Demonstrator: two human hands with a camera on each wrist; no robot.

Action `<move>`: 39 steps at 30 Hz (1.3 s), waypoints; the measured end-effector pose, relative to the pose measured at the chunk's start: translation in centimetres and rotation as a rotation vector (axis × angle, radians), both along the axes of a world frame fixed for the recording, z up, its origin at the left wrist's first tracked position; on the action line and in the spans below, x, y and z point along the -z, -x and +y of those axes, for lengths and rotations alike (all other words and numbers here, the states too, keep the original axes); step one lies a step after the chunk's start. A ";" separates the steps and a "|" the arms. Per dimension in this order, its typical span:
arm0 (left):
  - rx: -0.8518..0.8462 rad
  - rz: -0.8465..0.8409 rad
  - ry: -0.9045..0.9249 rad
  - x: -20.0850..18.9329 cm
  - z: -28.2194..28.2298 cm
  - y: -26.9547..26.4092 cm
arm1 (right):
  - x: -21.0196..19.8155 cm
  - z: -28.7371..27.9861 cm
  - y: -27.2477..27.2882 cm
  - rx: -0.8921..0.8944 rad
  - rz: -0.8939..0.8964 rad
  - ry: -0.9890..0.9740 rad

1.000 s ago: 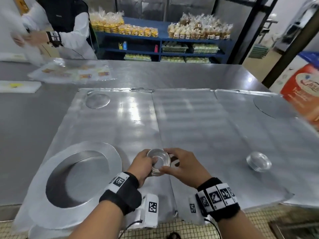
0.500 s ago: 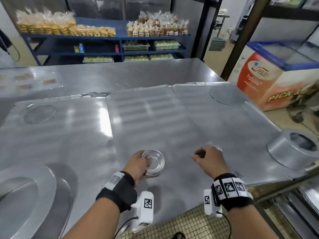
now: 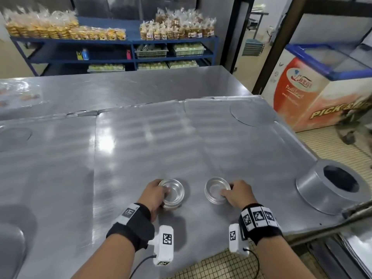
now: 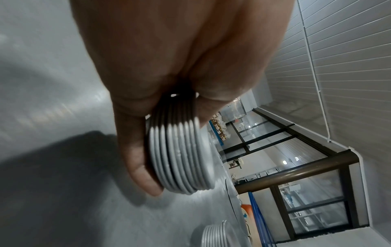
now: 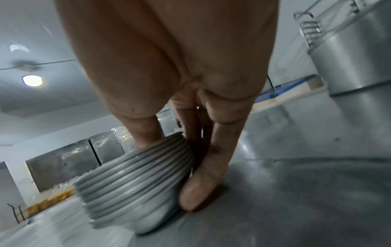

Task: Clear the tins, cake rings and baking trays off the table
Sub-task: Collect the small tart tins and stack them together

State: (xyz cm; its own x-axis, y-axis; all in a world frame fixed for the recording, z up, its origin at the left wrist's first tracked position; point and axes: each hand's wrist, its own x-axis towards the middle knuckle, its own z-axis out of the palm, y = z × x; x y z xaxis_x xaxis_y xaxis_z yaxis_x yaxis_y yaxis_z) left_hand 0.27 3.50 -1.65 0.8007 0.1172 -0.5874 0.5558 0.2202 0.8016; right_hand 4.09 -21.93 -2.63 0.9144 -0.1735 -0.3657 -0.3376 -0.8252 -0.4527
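Two stacks of small round metal tins sit near the front of the steel table. My left hand (image 3: 161,195) grips the left stack of tins (image 3: 174,194), thumb inside the top tin; the left wrist view shows the stacked rims (image 4: 180,158) between thumb and fingers. My right hand (image 3: 227,193) grips the right stack of tins (image 3: 215,191), seen tilted in the right wrist view (image 5: 135,187) with the thumb in the top tin and fingers (image 5: 203,180) down its side. Both stacks lie on flat baking trays (image 3: 141,150).
A tall cake ring (image 3: 328,188) stands at the table's right front corner. Flat round discs lie at far right (image 3: 251,113) and far left (image 3: 14,137). A large round pan (image 3: 10,244) shows at the left edge. An ice cream freezer (image 3: 322,87) stands beyond the right.
My right hand left the shared stack, moved right and took hold of the second stack of tins. My left hand kept its stack. The view swung right.
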 end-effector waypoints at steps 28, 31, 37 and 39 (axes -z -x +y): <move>-0.247 0.081 -0.071 -0.6 14.3 -21.9 | -0.7 18.7 -24.4 0.182 0.027 -0.731; -0.246 0.067 -0.113 -0.5 16.8 -26.3 | 0.0 21.0 -29.4 0.173 0.022 -0.709; -0.230 -0.012 -0.221 -0.2 21.0 -35.0 | 1.8 24.9 -38.9 0.100 -0.009 -0.702; -0.220 -0.050 -0.292 0.1 22.3 -37.5 | 2.2 26.2 -41.8 0.083 -0.032 -0.709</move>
